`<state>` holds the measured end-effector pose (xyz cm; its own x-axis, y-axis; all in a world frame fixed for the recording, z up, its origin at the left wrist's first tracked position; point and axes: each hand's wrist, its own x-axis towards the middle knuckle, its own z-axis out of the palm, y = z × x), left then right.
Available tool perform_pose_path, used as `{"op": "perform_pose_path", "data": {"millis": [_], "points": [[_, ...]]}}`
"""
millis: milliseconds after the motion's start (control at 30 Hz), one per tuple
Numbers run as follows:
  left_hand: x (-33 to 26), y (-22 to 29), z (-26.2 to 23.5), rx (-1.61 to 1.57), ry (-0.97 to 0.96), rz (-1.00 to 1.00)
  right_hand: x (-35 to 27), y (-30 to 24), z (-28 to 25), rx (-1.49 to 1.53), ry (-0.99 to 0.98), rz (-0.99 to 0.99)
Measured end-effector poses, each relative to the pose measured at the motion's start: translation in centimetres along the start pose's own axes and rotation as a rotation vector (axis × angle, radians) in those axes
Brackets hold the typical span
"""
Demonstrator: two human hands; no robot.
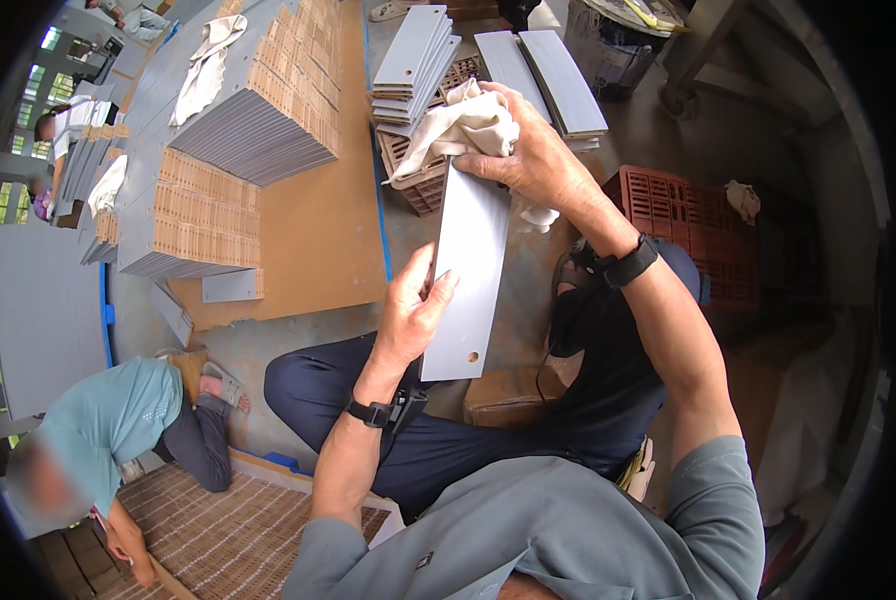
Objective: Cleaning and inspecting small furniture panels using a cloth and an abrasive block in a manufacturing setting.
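L hand (pixel 413 310) pinches gray panel (pixel 468 290) at 9 o'clock edge; R hand (pixel 533 155) clutches white cloth (pixel 468 125) at 12 o'clock end; crate (pixel 423 192) w/ stacked panels (pixel 415 50), 11 o'clock.

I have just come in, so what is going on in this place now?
A seated person holds a grey panel by its side edge with the left hand, while the right hand holds a cream cloth at its far end. Beyond it, similar panels are stacked on a crate. To the left stand larger panel stacks. At lower left, a co-worker bends down, reaching low.
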<state>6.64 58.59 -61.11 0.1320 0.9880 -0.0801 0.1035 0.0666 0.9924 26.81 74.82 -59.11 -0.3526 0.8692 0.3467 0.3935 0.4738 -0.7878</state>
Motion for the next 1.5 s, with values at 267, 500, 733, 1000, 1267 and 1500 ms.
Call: {"op": "perform_pose_path", "data": {"millis": [267, 500, 733, 1000, 1267, 1500], "points": [[0.1, -0.3, -0.3, -0.011, -0.013, -0.013, 0.0, 0.3, 0.1, 0.013, -0.017, 0.04], [-0.1, -0.6, -0.2, -0.045, -0.019, -0.02, -0.2, 0.4, 0.2, 0.046, 0.02, 0.063], [0.2, -0.9, -0.1, -0.179, -0.021, -0.005, 0.7, 1.3, -0.5, 0.405, -0.111, 0.167], [0.1, -0.6, 1.7, -0.998, -0.261, -0.284, 0.6, 0.2, 1.2, 0.431, -0.026, 0.071], [1.1, -1.8, 0.3, -1.089, -0.242, -0.22, -0.7, -4.1, 0.1, -0.154, 0.092, -0.416], [1.7, -1.6, -2.5, -1.039, 0.019, -0.196, -8.0, -8.0, 5.0, -0.151, -0.757, -0.573]]}}
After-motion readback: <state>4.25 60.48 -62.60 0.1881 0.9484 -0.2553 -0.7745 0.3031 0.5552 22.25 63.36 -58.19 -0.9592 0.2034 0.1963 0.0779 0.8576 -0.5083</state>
